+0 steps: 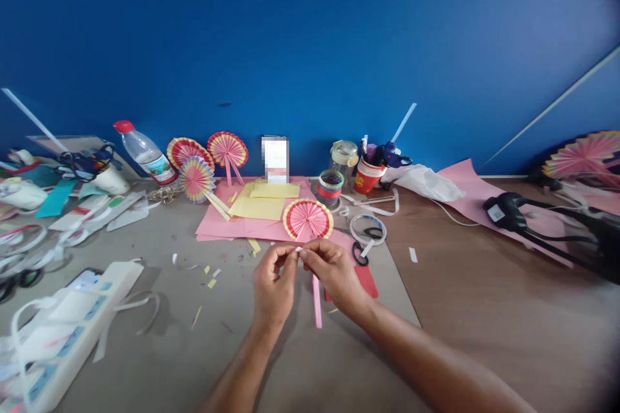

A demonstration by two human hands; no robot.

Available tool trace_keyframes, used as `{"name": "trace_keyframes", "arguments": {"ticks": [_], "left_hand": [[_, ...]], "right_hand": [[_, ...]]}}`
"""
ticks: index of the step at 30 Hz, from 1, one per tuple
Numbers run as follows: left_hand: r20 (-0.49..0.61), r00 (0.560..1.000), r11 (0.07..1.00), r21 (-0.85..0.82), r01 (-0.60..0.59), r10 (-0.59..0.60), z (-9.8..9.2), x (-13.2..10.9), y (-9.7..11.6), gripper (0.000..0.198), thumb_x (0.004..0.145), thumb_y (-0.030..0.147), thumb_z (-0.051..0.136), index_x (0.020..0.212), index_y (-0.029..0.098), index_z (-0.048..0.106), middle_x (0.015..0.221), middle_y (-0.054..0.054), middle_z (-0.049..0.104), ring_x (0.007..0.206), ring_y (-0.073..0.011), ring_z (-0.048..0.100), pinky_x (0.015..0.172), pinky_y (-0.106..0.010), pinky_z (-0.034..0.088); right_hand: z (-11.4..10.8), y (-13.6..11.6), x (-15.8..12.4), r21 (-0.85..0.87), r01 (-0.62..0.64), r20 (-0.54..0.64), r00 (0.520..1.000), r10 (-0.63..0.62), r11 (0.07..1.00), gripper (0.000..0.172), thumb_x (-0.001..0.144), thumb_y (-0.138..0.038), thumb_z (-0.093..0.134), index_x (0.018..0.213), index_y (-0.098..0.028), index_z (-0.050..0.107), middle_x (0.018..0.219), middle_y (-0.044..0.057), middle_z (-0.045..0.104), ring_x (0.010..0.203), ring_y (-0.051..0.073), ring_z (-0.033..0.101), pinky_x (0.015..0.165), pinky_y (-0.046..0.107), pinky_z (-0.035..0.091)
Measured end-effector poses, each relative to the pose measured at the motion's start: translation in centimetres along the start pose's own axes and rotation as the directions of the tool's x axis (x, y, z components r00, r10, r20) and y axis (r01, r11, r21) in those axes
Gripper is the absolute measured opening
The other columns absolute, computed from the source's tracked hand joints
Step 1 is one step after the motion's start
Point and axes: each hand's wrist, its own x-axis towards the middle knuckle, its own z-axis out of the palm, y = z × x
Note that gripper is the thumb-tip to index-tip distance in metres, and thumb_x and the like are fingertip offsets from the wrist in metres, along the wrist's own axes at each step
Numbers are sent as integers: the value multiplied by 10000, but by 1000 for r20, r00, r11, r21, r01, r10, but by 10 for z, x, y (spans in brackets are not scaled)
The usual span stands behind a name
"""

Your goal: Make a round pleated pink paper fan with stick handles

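My left hand and my right hand meet above the table, fingertips pinched together on a small white strip at the base of a round pink and yellow paper fan. The fan's pink paper handle hangs down between my hands. Both hands are closed in a pinch.
Pink paper sheets and yellow sheets lie behind, with three finished fans, a water bottle, tape rolls, a cup of tools, scissors, a power strip at left and a black tool at right.
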Motion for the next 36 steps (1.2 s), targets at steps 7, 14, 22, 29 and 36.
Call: {"name": "trace_keyframes", "arguments": {"ticks": [7, 14, 22, 29, 36], "left_hand": [[4, 999, 998, -55, 41, -41, 1, 1, -2, 132, 815, 295, 592, 799, 167, 622, 758, -32, 682, 687, -135, 624, 609, -219, 482], [11, 1000, 998, -64, 24, -23, 1, 0, -1, 127, 818, 288, 595, 812, 169, 638, 775, -31, 685, 707, -133, 624, 648, -224, 489], [20, 1000, 999, -34, 1, 0, 1, 0, 2, 133, 822, 298, 592, 814, 170, 628, 765, -24, 666, 688, -129, 608, 632, -220, 485], [76, 995, 997, 35, -70, 67, -2, 0, -1, 103, 847, 252, 543, 850, 185, 622, 806, -27, 657, 720, -133, 603, 660, -227, 490], [109, 993, 998, 32, -49, 45, -4, -1, -5, 90, 844, 247, 541, 880, 187, 598, 818, -29, 632, 748, -142, 604, 685, -241, 500]], "right_hand": [[1, -2, -1, -14, 7, -13, 1000, -7, 1000, 202, 704, -351, 651, 664, -156, 622, 554, -21, 551, 527, 93, 469, 529, 224, 377], [2, -3, -1, -22, 24, -23, 999, -25, 999, 195, 704, -344, 646, 662, -156, 617, 559, -19, 550, 535, 97, 475, 543, 228, 387], [4, -9, 0, -58, -16, -30, 999, 15, 998, 179, 702, -332, 627, 651, -161, 608, 541, -21, 542, 525, 97, 471, 516, 220, 382], [2, -7, 0, -77, -35, -15, 999, 34, 996, 202, 707, -351, 629, 634, -164, 602, 532, -22, 532, 505, 92, 447, 495, 218, 360], [2, -6, 0, -95, -28, -16, 1000, 27, 995, 151, 697, -292, 606, 618, -164, 588, 550, -17, 551, 532, 101, 478, 524, 222, 384]]}}
